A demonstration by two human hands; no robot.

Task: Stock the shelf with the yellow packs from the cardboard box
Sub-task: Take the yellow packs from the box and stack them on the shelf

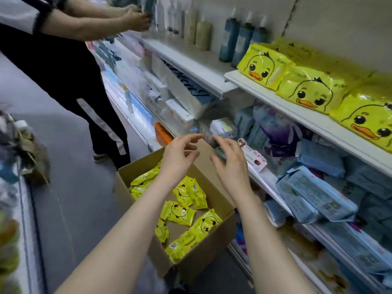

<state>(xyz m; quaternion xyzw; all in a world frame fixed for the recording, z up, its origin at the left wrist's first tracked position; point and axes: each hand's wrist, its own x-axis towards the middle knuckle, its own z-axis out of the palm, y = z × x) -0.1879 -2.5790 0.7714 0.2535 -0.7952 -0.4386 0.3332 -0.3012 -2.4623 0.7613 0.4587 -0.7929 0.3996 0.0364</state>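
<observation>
Stocking, part way.

Shelf (297, 111): the upper tier on our right carried a front row of three shelved duck packs (309, 92), touching side by side, with more yellow behind them. The row ran off the right edge, so we could not tell whether the space was full.

Cardboard box (207, 251): it stood open on the floor just below the shelving. Much bare cardboard bottom showed, and we judged it more than half emptied.

Boxed duck packs (182, 213): roughly seven lay loose and scattered, not yet shelved.

Left hand (180, 158) and right hand (231, 164): both hung above the box, palms facing, fingers loosely spread and slightly bent, holding nothing. We judged the next pick not yet begun.
</observation>
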